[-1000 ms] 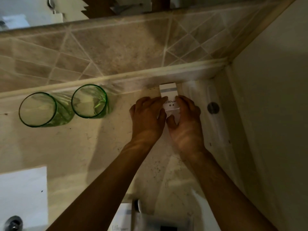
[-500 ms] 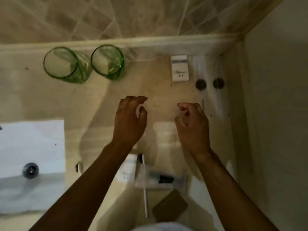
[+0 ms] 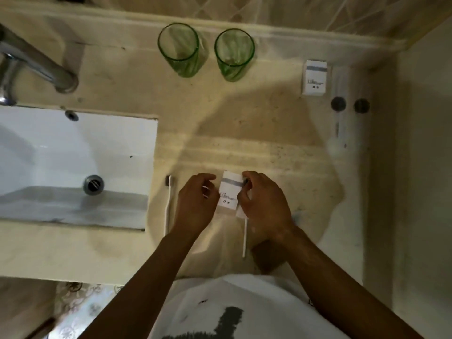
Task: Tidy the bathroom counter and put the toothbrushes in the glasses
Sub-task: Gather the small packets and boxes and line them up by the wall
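Two empty green glasses (image 3: 178, 48) (image 3: 234, 53) stand upright at the back of the counter. Near the front edge lies a small white box (image 3: 229, 189); my left hand (image 3: 195, 204) holds its left side and my right hand (image 3: 264, 206) pinches its right side. A white toothbrush (image 3: 168, 206) with a dark head lies just left of my left hand. The second toothbrush (image 3: 244, 238) lies partly under my right hand, its handle pointing toward me. A matching white box (image 3: 314, 78) stands at the back right.
A white sink (image 3: 73, 155) with a metal faucet (image 3: 36, 62) fills the left side. Two dark round caps (image 3: 338, 104) (image 3: 361, 105) sit by the right wall (image 3: 420, 167). The counter's front edge runs just below my wrists.
My hands let go of the box at the back and drew toward me. They now close on the second box at the front, and the view has tilted down.
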`<act>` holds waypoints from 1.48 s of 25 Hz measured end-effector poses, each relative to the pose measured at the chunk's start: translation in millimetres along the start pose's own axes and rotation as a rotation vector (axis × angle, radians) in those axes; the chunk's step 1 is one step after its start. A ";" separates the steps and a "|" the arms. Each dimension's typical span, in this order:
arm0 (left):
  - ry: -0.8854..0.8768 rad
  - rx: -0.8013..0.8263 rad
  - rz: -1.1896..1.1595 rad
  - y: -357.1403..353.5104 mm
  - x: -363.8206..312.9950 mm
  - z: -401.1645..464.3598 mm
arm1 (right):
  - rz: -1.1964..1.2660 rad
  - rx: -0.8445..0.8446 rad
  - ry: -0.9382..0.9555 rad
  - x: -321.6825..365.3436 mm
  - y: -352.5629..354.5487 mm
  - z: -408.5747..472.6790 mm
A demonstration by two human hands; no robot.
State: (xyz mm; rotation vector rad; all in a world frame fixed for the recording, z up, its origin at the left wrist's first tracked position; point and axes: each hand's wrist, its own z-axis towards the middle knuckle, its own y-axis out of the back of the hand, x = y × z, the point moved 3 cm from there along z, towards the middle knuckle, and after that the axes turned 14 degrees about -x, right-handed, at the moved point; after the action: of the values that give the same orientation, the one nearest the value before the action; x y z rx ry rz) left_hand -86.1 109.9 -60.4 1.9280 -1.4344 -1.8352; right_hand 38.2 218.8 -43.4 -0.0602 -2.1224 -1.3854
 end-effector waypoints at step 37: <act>-0.017 0.054 -0.293 -138.9 -149.7 144.9 | 0.347 -0.440 -0.145 -54.0 68.1 182.0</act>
State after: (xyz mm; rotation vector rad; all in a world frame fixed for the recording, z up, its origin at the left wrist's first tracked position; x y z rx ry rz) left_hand -104.7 358.8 -80.9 2.2583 -1.2734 -1.9505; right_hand 23.7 418.7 -65.1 -0.6867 -1.7672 -1.6367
